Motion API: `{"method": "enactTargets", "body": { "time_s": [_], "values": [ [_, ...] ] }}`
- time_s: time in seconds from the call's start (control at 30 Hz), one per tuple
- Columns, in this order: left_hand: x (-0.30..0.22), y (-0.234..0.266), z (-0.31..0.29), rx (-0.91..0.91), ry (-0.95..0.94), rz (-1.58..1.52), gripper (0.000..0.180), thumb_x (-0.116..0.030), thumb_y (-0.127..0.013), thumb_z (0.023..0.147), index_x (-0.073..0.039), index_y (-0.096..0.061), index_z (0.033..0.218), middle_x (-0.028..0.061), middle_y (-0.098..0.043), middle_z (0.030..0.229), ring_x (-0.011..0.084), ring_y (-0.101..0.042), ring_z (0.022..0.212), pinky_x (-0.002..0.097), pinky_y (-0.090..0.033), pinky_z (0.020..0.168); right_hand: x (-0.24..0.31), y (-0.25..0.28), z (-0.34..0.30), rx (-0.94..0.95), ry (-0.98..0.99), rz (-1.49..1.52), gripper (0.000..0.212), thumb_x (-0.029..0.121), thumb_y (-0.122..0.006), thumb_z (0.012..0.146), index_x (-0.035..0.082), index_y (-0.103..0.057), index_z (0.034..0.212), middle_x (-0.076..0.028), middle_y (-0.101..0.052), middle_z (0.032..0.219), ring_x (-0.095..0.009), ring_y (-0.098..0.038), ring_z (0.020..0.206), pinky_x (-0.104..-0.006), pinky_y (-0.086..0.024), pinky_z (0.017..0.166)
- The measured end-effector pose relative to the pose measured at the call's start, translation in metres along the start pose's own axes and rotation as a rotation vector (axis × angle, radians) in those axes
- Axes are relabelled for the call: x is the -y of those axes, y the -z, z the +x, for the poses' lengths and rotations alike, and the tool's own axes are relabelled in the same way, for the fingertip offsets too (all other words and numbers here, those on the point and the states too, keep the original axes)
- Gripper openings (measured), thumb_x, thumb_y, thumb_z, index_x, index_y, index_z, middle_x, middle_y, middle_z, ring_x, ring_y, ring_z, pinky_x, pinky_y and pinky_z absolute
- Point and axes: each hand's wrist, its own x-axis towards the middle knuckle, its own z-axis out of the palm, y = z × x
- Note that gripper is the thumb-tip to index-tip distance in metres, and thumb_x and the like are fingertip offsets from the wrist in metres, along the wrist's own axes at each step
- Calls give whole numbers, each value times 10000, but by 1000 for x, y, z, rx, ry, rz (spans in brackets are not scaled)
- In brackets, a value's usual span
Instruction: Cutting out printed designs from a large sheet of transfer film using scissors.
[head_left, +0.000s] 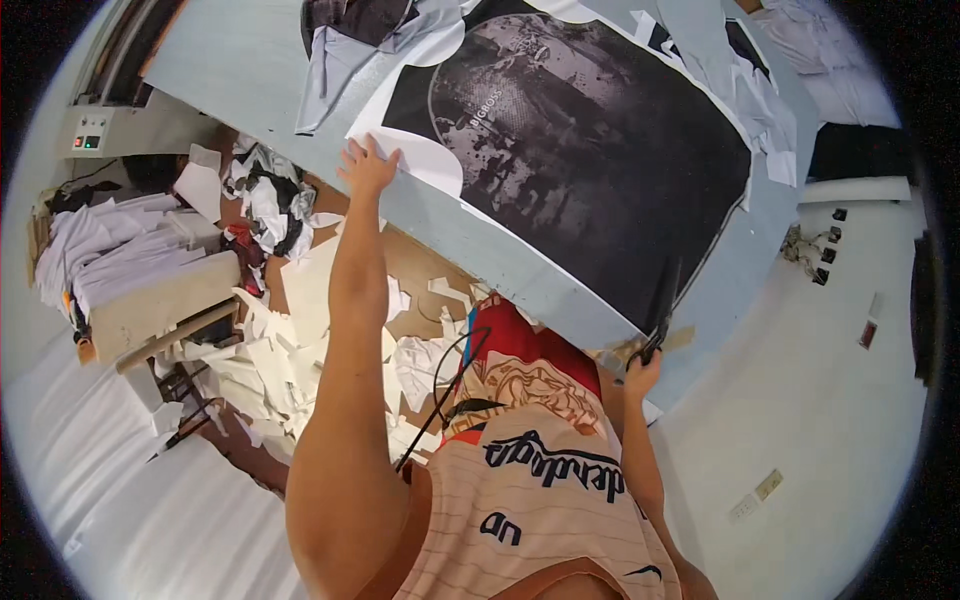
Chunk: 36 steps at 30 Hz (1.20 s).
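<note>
A black printed fabric panel (pixel 640 190), cut in the outline of a shirt body with white margins, lies flat on the light blue table (pixel 440 235). My left hand (pixel 370 167) rests with fingers spread on the white margin beside the panel's curved left edge. At the table's near right edge my right hand (pixel 643 375) grips a pair of black scissors (pixel 657 335). Their blades point away from me and lie along the panel's lower right corner. How far the blades are apart is hard to make out.
Grey and white fabric offcuts (pixel 765 105) lie along the panel's far right side. On the floor, pale scraps (pixel 285 345) are heaped left of my legs. Folded light fabric (pixel 130 240) is stacked at the left. A black cable (pixel 437 400) hangs near my waist.
</note>
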Motion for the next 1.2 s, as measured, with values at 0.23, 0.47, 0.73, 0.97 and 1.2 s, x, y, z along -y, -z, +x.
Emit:
{"method": "enactTargets", "body": {
  "time_s": [0.23, 0.47, 0.73, 0.97, 1.2],
  "values": [
    [-103, 3, -175, -145, -630, -350, 830, -437, -740, 905, -77, -415, 1578, 257, -406, 1610, 462, -381, 1482, 578, -374, 1153, -15, 74, -67, 145, -36, 210, 185, 75, -712, 919, -67, -612, 985, -144, -632, 758, -272, -552, 669, -398, -480, 666],
    [-230, -14, -409, 549, -912, -880, 712, -429, -741, 931, 1, -543, 1462, 252, -632, 1395, 412, -632, 1255, 463, -489, 1080, -89, 145, -66, 281, -11, 137, 259, 137, -828, 906, 9, -614, 834, 16, -530, 665, -87, -470, 569, -299, -366, 499],
    [-255, -78, -495, 459, -491, -863, 589, -359, -730, 949, 3, -588, 1391, 261, -723, 1135, 380, -726, 958, 431, -571, 865, -184, 198, 12, 932, -287, 300, 227, 245, -780, 957, 61, -654, 915, 31, -542, 620, -87, -530, 521, -251, -411, 496],
    [-288, -118, -528, 688, 143, -1335, 382, -278, -676, 1018, -10, -637, 1288, 96, -748, 1069, 159, -726, 877, 313, -543, 731, -131, 140, 93, 1240, -43, 212, 232, 233, -784, 955, 54, -644, 905, 33, -558, 666, -69, -540, 570, -248, -420, 522],
    [-341, -151, -538, 506, 540, -1701, 296, -279, -674, 1012, -64, -685, 1216, 51, -750, 1035, 153, -721, 874, 289, -503, 684, -130, 105, 130, 1453, 6, 169, 221, 252, -727, 995, 54, -629, 983, 33, -553, 685, -69, -545, 583, -244, -429, 540]
  ]
}}
